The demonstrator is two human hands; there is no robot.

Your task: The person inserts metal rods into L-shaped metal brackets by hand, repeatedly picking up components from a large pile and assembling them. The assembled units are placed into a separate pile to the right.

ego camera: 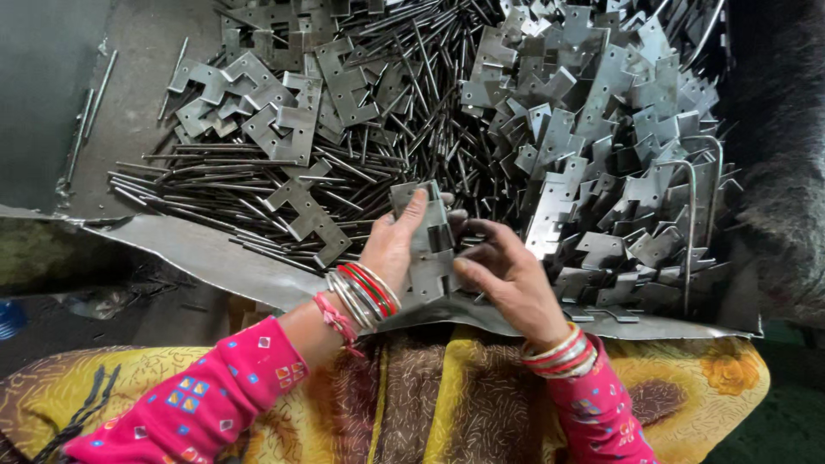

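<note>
My left hand (394, 241) and my right hand (507, 279) together hold a grey metal hinge (428, 249) just above the near edge of a metal sheet (198, 249). The left fingers wrap the hinge's upper left leaf, and the thumb lies along its face. From the right side, the thumb and fingers of the other hand press on the hinge. Both wrists carry red and silver bangles over pink patterned sleeves.
A heap of thin steel pins (258, 185) lies left of centre. Loose hinge leaves (275, 129) lie behind it, with a bigger pile of leaves (601, 146) on the right. A bent wire rod (690, 215) stands in that pile. Yellow patterned cloth (464, 395) covers my lap.
</note>
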